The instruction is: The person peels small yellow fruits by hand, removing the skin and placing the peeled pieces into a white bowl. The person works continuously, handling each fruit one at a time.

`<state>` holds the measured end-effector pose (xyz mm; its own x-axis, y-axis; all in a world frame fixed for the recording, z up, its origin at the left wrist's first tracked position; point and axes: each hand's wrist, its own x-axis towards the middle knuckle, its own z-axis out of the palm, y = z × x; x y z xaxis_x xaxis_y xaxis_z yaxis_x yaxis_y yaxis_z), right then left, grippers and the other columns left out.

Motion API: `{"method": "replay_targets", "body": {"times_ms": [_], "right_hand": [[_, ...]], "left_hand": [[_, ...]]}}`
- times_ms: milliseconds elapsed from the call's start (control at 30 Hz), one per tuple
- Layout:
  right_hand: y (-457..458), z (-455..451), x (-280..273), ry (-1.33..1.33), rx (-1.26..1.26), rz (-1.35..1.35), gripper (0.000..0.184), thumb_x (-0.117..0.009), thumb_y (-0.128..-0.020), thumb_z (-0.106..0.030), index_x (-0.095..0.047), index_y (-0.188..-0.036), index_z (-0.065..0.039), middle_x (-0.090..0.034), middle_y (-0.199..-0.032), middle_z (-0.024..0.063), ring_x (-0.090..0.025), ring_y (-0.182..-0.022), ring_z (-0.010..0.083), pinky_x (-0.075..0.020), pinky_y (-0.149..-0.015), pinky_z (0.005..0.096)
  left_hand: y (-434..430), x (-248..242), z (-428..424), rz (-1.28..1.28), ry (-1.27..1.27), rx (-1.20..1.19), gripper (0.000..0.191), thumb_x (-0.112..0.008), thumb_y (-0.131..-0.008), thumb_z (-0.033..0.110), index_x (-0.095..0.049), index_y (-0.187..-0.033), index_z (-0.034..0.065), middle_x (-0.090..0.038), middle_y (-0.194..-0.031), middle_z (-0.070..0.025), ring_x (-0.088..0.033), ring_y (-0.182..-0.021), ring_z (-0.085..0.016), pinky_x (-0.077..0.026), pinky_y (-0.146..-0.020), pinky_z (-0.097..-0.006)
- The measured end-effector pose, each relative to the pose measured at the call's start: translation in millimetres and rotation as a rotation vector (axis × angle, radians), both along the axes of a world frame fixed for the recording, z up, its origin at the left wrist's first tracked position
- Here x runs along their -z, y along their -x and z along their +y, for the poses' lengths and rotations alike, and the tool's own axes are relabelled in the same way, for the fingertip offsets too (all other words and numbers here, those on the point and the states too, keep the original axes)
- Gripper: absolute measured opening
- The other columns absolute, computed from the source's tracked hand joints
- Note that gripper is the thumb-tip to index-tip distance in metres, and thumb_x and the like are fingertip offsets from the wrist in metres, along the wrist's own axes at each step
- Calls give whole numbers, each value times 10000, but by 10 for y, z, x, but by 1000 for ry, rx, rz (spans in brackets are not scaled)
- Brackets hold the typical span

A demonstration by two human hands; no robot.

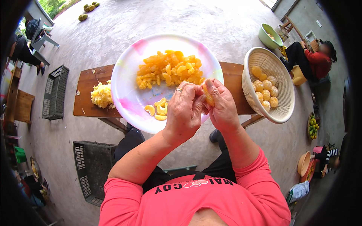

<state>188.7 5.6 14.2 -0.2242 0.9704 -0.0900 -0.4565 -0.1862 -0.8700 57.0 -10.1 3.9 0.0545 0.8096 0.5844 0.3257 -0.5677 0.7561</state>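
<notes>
Over the near right part of a large white plastic tray (127, 76) with pink marks, my two hands meet around a partly divided peeled citrus fruit (209, 98). My right hand (222, 103) grips it between thumb and fingers. My left hand (185, 108), a ring on one finger, has its fingertips pinched at the fruit's left side; whether they hold a piece is hidden. A heap of orange citrus segments (169, 69) fills the tray's middle. Several paler segments (161, 110) lie nearer me, left of my left hand.
The tray rests on a wooden bench (234, 84). Pale peel scraps (101, 94) lie left of it; a woven plastic basket (285, 84) with whole peeled citrus fruits stands right. Black crates (55, 91) are on the floor at left. A person in red (322, 63) sits at far right.
</notes>
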Motion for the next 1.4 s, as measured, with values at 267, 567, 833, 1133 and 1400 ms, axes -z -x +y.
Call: {"method": "replay_targets", "body": {"times_ms": [267,567,833,1133,1400], "right_hand": [[-67,14,-27,85,-57,139,249,-487,-1020,-306,-522,-1036,-60,-513,-732,22,-462,-592,81,-393,-530,216],[-127,97,3,122,49,129,215,-494,-1017,-249,-520,-1087,-47,-642,-927,91,-615,-766,127,-531,-701,259],[-208,170,25,-129,193,-283,220,-622,-944,-124,-516,-1114,-33,-629,-910,60,-619,-754,105,-531,-668,237],[-47,741,66,-269,108,-973,228,-573,-963,-109,-557,-1113,62,-631,-932,109,-620,-742,118,-556,-606,242],[97,1073,180,-222,192,-906,305,-529,-979,-81,-501,-1248,59,-629,-1094,148,-656,-933,169,-586,-697,267]], "left_hand": [[106,-37,41,-657,572,206,75,-536,-982,88,-587,-967,34,-565,-807,-17,-471,-620,-52,-392,-549,-215],[182,-4,100,-860,801,296,138,-577,-972,166,-583,-932,35,-565,-785,-9,-491,-630,-67,-405,-544,-209],[436,36,287,-1050,837,265,85,-597,-940,129,-603,-962,47,-592,-810,-11,-533,-683,-90,-427,-573,-231],[947,186,557,-1328,777,121,108,-570,-932,81,-599,-999,1,-576,-826,-50,-533,-698,-133,-439,-562,-237],[1212,225,630,-1449,783,153,140,-521,-916,-17,-575,-1044,-37,-575,-882,-91,-554,-724,-147,-490,-604,-221]]}}
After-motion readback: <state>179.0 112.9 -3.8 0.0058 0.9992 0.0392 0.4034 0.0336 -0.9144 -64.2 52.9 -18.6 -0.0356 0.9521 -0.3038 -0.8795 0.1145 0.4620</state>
